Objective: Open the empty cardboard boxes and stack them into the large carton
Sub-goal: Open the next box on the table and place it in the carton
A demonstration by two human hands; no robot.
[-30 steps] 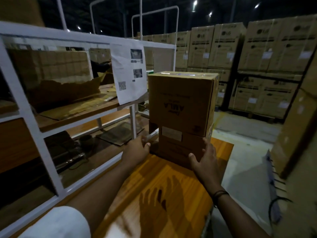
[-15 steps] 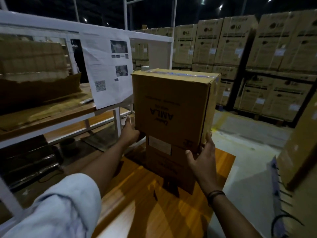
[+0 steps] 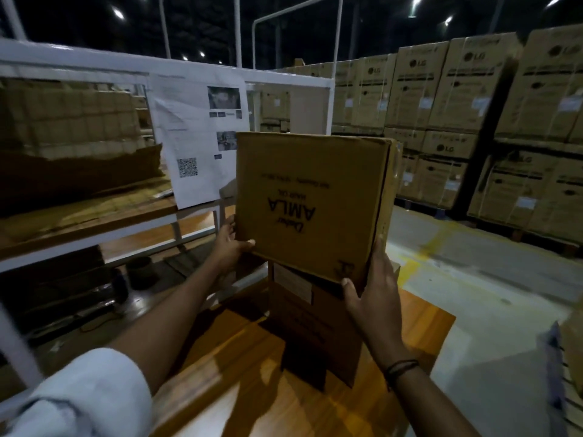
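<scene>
Wood-grain tabletop (image 3: 252,389), foreground, carries a shadowed lower box (image 3: 312,326) of cardboard with a pale label on its near face. Directly above it, the upper box (image 3: 312,203) is clamped between the two hands at its bottom corners. The left hand (image 3: 228,244) clasps the lower left edge with its thumb on the near face. The right hand (image 3: 372,288), with a dark band at the wrist, clasps the lower right corner the same way. The upper box's bottom edge slopes down toward the right hand; contact with the lower box cannot be told. Its near face is plain brown, slightly creased, with "AMLA" printed upside down. Behind, at left: a white rack (image 3: 126,64) with a printed paper sheet (image 3: 198,137) hanging from it. Far right: stacked cartons (image 3: 473,105).
</scene>
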